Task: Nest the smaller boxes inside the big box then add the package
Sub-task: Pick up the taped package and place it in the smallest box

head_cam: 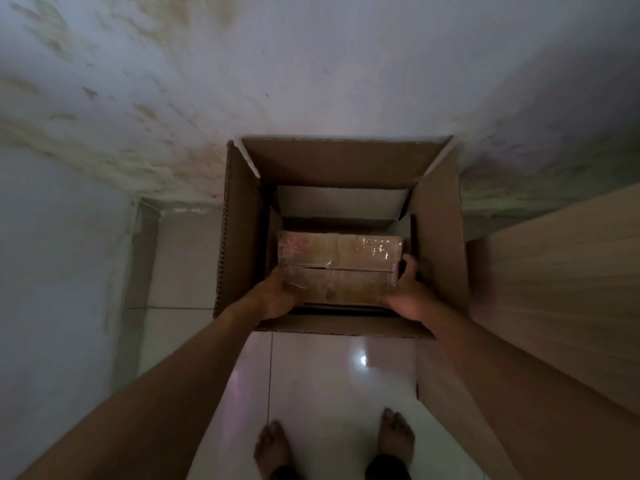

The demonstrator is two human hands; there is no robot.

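Note:
A big open cardboard box [440, 233] stands on the tiled floor against the wall, flaps up. Inside it sits a smaller open box [341, 202] with pale flaps. A brown package wrapped in clear shiny tape [341, 261] is held over the smaller box's opening, inside the big box. My left hand [277, 296] grips the package's near-left corner. My right hand [408, 292] grips its right end, fingers curled round the side. What lies beneath the package is hidden.
A stained white wall [311, 81] rises behind the box. A light wooden panel [561, 278] stands close on the right. Glossy white floor tiles [329, 382] lie in front, with my two bare feet [273, 448] at the bottom.

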